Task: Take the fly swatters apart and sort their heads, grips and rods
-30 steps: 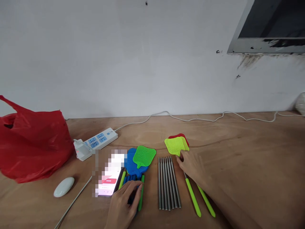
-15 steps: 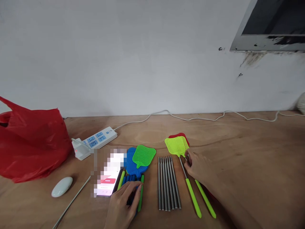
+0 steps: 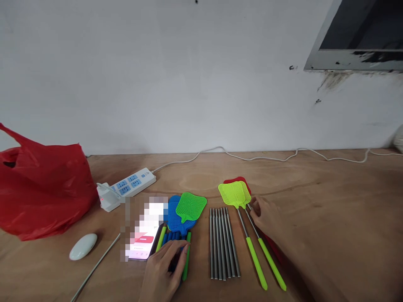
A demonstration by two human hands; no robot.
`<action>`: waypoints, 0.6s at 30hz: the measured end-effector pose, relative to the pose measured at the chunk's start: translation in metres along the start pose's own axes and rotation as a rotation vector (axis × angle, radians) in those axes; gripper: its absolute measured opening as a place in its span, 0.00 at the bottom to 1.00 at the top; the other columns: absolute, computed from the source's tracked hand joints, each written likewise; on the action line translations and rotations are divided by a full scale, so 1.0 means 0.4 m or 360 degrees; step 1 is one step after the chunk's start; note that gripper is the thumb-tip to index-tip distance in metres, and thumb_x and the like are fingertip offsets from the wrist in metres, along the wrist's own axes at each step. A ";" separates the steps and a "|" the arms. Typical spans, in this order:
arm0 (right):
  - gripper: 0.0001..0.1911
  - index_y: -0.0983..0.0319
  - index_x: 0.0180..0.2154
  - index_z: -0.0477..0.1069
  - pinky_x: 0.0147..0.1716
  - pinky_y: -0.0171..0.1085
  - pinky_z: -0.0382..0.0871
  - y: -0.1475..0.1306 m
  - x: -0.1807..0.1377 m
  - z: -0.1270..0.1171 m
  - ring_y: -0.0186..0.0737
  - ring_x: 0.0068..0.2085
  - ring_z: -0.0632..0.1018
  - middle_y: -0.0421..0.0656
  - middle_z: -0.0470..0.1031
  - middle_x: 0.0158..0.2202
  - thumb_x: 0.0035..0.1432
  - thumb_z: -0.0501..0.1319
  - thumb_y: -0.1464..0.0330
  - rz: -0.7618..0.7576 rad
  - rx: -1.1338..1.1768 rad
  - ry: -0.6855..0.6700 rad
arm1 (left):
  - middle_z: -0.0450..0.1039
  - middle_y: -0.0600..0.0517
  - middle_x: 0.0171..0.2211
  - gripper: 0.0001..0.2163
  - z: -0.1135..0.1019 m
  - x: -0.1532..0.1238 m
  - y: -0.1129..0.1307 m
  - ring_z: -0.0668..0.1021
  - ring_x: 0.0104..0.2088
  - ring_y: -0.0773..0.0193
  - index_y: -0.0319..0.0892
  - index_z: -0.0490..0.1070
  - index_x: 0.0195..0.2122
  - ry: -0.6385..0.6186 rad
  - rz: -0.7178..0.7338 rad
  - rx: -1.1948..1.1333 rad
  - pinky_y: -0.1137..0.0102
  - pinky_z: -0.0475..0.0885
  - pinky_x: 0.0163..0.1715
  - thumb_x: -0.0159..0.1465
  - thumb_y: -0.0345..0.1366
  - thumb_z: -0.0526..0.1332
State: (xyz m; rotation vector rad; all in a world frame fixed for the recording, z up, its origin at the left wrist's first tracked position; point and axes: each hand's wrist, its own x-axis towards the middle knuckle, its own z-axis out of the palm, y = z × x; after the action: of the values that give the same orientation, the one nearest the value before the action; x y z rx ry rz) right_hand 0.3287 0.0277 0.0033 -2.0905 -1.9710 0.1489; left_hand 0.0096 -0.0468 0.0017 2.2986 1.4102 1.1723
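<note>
My left hand is closed over a bunch of handles, with thumb and index fingertips at the green fly swatter. Beneath that mesh head lies a blue fly swatter; several blue handles and one yellow-green handle run under my fingers. My right hand has its fingers curled at the shaft of a red fly swatter, whose handle is partly hidden below my forearm. Two yellow fly swatters lie beside that hand, heads overlapping. Between my hands, several metal rods lie in a row.
A lit phone lies left of my left hand. Farther left are a white mouse, a power strip with a plugged-in charger, and a red plastic bag. A white cable runs along the wall.
My right hand has come off the neck of the right-hand yellow fly swatter and shifted slightly right, to the red one's shaft. My left hand stays where it was.
</note>
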 end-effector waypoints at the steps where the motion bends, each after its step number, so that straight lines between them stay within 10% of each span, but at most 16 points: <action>1: 0.07 0.61 0.42 0.70 0.30 0.35 0.53 0.006 0.000 0.000 0.45 0.37 0.78 0.45 0.79 0.37 0.60 0.59 0.71 0.0012 0.0005 0.0000 | 0.79 0.52 0.32 0.08 0.000 0.000 0.000 0.81 0.29 0.65 0.44 0.73 0.38 -0.0006 -0.0001 -0.0004 0.76 0.75 0.29 0.72 0.35 0.55; 18: 0.09 0.60 0.35 0.64 0.27 0.34 0.48 0.019 -0.007 0.006 0.42 0.29 0.74 0.39 0.72 0.25 0.51 0.61 0.72 0.0008 -0.0013 -0.0155 | 0.79 0.53 0.31 0.09 0.000 -0.001 0.001 0.81 0.27 0.65 0.45 0.74 0.38 -0.0012 -0.0043 -0.0023 0.76 0.75 0.28 0.72 0.37 0.55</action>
State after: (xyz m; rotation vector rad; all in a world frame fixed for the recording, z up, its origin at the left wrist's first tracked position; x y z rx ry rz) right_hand 0.3352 0.0250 -0.0011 -2.1314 -2.0245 0.2484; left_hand 0.0099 -0.0474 0.0016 2.2647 1.4213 1.1607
